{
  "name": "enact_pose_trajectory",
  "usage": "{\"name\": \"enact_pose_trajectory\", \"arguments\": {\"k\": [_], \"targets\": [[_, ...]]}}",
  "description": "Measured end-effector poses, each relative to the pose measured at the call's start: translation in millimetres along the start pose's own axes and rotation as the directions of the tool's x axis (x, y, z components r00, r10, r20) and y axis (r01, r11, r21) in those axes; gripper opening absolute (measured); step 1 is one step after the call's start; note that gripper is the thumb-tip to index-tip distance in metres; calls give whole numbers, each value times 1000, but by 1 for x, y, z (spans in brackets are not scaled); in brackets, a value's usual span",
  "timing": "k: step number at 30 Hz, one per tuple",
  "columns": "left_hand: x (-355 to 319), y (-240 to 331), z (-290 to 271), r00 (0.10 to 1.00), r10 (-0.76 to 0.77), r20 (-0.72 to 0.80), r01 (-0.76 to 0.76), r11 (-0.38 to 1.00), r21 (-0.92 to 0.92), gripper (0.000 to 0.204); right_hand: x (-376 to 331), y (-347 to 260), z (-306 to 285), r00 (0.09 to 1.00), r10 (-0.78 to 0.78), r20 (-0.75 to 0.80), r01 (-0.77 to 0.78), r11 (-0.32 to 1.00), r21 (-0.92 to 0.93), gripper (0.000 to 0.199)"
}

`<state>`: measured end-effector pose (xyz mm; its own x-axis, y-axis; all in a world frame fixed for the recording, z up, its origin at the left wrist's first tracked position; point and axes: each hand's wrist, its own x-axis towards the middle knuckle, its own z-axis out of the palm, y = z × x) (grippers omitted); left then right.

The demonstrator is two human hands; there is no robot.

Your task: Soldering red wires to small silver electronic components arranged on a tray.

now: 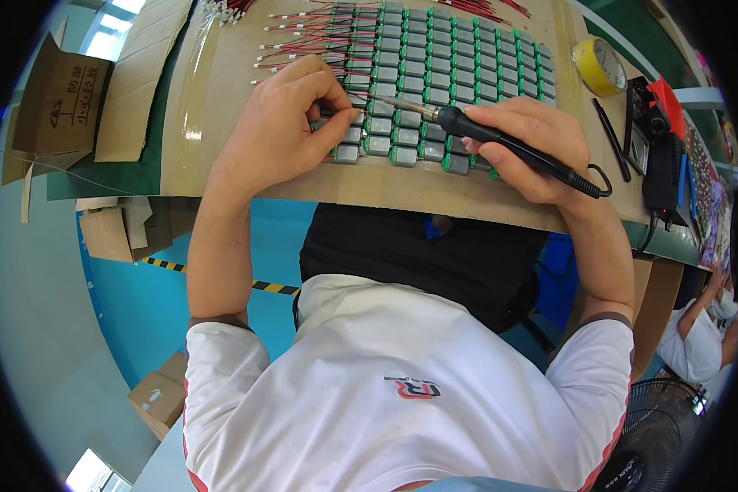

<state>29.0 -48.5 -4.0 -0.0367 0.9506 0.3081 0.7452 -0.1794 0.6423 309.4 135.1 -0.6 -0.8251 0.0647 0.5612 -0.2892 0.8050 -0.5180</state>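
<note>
Blue floor fills the lower left of the frame, with a yellow-black striped line and small cardboard boxes on it, and a black fan stands at the lower right. Nearer to the middle, the brown table crosses the frame. On it, the right hand has its grip closed around the black handle of a soldering iron, with the metal tip pointing to the left, toward the left hand. The left hand rests on the table with its fingers curled narrow; thumb and forefinger pinch at something very small next to the iron tip, and I cannot tell what it is. Both hands lie on the near edge of a big field of small grey and green batteries, placed in tidy rows, with thin red wires going out on the upper left. Farther right are a black pen, a roll of yellow tape and a black soldering station. Open cardboard boxes lie in the upper left.
</note>
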Motion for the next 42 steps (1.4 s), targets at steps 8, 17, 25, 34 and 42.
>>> {"name": "enact_pose_trajectory", "arguments": {"k": [8,17,25,34,42], "targets": [[2,6,-4,995,-96,35,95,995,33,13,11,4,-7,987,-10,-162,-1,997,-71,36],[3,5,-3,1000,-26,10,26,999,36,13,33,102,-57,891,327,-315,-382,915,-131,23],[2,11,-7,998,-55,-22,56,998,43,21,36,166,-63,934,297,-198,-355,837,-416,24],[-10,4,-11,980,-50,-193,65,995,72,24,39,160,-56,893,332,-304,-439,789,-429,22],[-11,4,-5,944,-57,-324,84,994,71,21,35,144,-57,780,371,-504,-532,816,-224,27]]}}
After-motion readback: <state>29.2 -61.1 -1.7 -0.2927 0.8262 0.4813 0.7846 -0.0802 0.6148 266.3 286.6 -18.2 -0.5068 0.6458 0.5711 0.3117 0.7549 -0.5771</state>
